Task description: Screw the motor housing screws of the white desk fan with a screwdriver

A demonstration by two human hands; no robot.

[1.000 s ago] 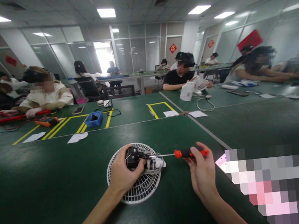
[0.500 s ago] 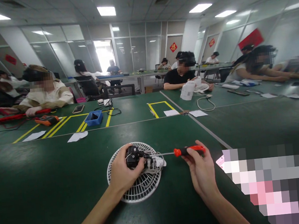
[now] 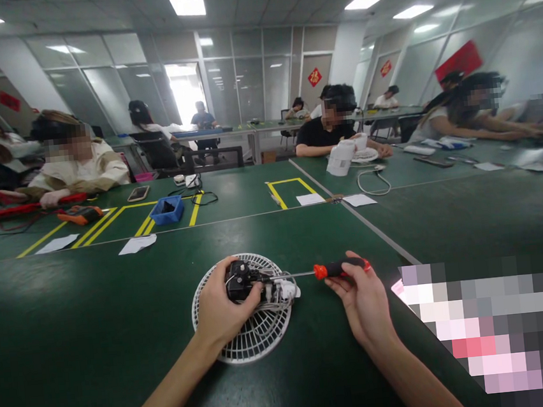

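Observation:
A round white fan grille (image 3: 254, 349) lies on the green table in front of me, and a black fan motor (image 3: 237, 282) rests over it. My left hand (image 3: 221, 307) is wrapped round the motor, thumb on the near side. In my right hand (image 3: 365, 300) is a screwdriver (image 3: 338, 268) with a red and black handle, gripped by the fingers. Its shaft points left and reaches the motor's right side; the tip's exact seat is too small to make out. A white plastic part (image 3: 288, 289) and a loop of pale cable (image 3: 276, 305) sit beside the motor.
Beyond lie a blue bin (image 3: 167, 211), paper slips (image 3: 137, 244), a phone (image 3: 138, 193) and an orange meter (image 3: 79, 214). A co-worker (image 3: 326, 124) sits across with white fan parts (image 3: 341, 158). A blurred-out patch (image 3: 494, 323) covers the right side.
My right hand has shifted its fingers on the screwdriver handle, the forefinger now lying along it. The left hand keeps its hold on the motor. The whole view has tilted slightly.

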